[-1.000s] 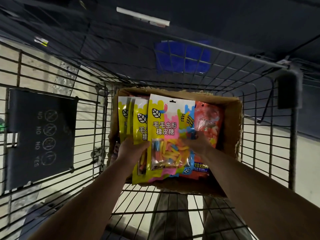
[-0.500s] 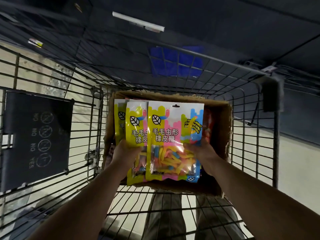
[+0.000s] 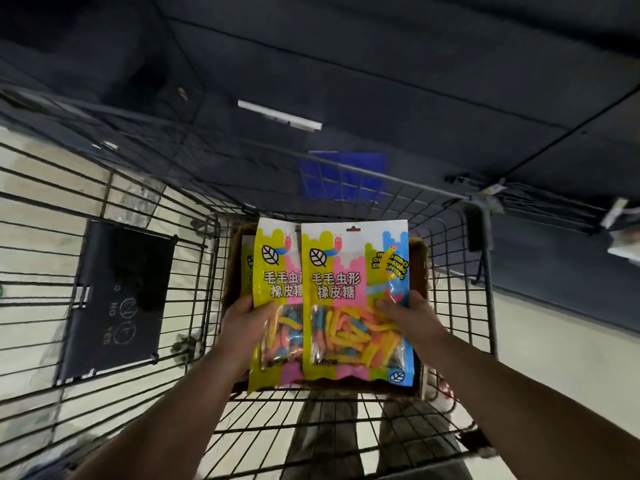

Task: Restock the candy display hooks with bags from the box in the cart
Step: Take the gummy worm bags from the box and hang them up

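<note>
I hold a fanned stack of gummy-worm candy bags [image 3: 349,299] above the cardboard box [image 3: 420,268] in the wire cart [image 3: 194,258]. The bags are yellow, pink and blue with a leaf logo and a clear window showing coloured worms. My left hand [image 3: 242,323] grips the stack's left edge, thumb on the second bag [image 3: 277,271]. My right hand [image 3: 412,318] grips the front bag's right side. A third bag [image 3: 246,261] peeks out behind on the left. The bags hide most of the box's inside.
A dark sign panel [image 3: 121,299] hangs on the cart's left wall. Beyond the cart lie dark shelving, a blue patch [image 3: 343,174] and a white strip [image 3: 280,114]. A pale floor shows on both sides. Trouser legs [image 3: 325,438] show under the cart's mesh.
Both hands have lifted the bag stack up out of the box and toward me. The red bags in the box are now hidden behind the stack.
</note>
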Demonstrator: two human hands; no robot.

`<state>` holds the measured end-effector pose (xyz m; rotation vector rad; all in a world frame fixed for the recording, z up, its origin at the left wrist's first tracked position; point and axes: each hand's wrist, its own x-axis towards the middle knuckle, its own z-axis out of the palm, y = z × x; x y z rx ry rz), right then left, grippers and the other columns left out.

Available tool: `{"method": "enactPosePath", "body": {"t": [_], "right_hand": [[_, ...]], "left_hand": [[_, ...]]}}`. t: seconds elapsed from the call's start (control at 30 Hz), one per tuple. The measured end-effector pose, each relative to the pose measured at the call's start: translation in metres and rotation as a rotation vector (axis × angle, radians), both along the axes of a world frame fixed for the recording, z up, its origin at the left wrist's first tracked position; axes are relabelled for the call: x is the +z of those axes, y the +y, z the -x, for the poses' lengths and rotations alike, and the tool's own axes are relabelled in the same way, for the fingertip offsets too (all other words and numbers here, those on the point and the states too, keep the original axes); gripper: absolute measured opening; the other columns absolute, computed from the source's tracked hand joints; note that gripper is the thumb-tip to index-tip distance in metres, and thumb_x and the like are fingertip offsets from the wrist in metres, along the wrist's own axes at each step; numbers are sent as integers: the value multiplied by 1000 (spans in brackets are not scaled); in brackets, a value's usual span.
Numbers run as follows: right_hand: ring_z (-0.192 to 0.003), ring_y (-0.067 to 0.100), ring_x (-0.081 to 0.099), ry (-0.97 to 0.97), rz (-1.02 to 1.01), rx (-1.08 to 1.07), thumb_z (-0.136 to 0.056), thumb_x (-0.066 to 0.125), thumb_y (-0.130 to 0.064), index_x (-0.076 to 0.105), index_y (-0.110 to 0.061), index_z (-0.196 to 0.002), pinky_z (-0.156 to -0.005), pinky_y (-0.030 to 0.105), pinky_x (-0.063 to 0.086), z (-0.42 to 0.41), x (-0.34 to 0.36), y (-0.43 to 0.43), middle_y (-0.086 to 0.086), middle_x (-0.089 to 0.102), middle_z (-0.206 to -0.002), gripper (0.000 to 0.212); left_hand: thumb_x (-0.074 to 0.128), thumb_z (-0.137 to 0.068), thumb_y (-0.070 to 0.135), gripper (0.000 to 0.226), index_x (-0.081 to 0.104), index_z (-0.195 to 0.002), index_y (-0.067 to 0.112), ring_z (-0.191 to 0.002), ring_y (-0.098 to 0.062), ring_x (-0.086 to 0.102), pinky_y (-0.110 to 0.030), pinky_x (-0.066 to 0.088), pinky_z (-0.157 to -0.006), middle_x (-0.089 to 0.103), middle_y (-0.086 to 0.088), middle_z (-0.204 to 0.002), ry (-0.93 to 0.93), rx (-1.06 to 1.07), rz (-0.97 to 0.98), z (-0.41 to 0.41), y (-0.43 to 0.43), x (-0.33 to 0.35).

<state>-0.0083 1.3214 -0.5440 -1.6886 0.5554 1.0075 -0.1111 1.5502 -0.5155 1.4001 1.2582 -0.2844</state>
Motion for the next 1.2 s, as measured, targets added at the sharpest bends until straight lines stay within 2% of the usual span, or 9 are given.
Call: {"method": "enactPosePath", "body": {"t": [0.13,0.23,0.37,0.47,0.57,0.8,0.93,1.1,1.2], "right_hand": [[-91,31,68,-39,-26,-46,-81,74,-19,57,-9,-111,-86,52,55,-6,29,-8,14,68,-107,36],[-86,30,68,-74,-51,-75,-86,68,-10,58,-8,-103,-83,49,56,-8,55,-18,14,69,-99,20],[-91,32,70,-132,-24,-118,-82,74,-18,60,-7,-108,-85,54,55,-9,85,-38,14,71,-103,32],[-91,33,70,-161,-31,-172,-80,76,-18,59,-5,-112,-82,51,57,-11,104,-55,15,71,-103,38],[-90,34,70,-208,-45,-228,-81,74,-17,58,-3,-113,-82,49,57,-11,120,-74,17,71,-104,38],[-89,36,70,-284,-98,-340,-84,71,-16,56,-3,-113,-83,51,57,8,157,-131,17,71,-104,35],[-87,34,71,-326,-116,-423,-87,68,-16,54,-5,-113,-75,46,58,31,177,-181,16,71,-103,32],[-85,31,71,-410,-101,-544,-87,69,-19,56,-8,-111,-67,40,59,73,205,-258,14,72,-101,29],[-90,36,70,-470,-49,-613,-74,76,-24,61,-7,-111,-78,51,58,106,221,-308,17,71,-101,44]], "left_hand": [[69,-86,16,6,72,-89,20,-86,-28,69,-40,55,-83,73,-8,-92,-46,37,44,-4,1,23],[67,-88,19,7,72,-93,19,-89,-32,69,-47,55,-86,73,-13,-97,-82,37,62,-8,-2,39],[60,-93,16,10,68,-94,10,-69,-25,63,-29,49,-63,68,-9,-81,-147,14,78,-22,-15,62],[58,-95,16,10,67,-96,11,-65,-19,63,-21,47,-54,67,-4,-77,-220,-13,113,-34,-30,82],[60,-93,15,9,68,-92,15,-72,-25,64,-31,50,-70,69,-11,-84,-266,-19,133,-45,-45,97],[58,-94,13,13,66,-85,17,-81,-29,63,-42,53,-78,69,-11,-88,-346,-134,88,-59,-98,133],[58,-96,20,12,63,-85,18,-71,-23,60,-29,50,-58,64,-4,-81,-353,-190,133,-63,-147,148],[57,-96,20,9,62,-90,14,-58,-25,61,-24,47,-47,65,-17,-82,-391,-362,168,-56,-227,171],[55,-96,13,9,63,-93,11,-58,-26,64,-29,51,-51,67,-16,-83,-440,-447,169,-44,-283,188]]}}
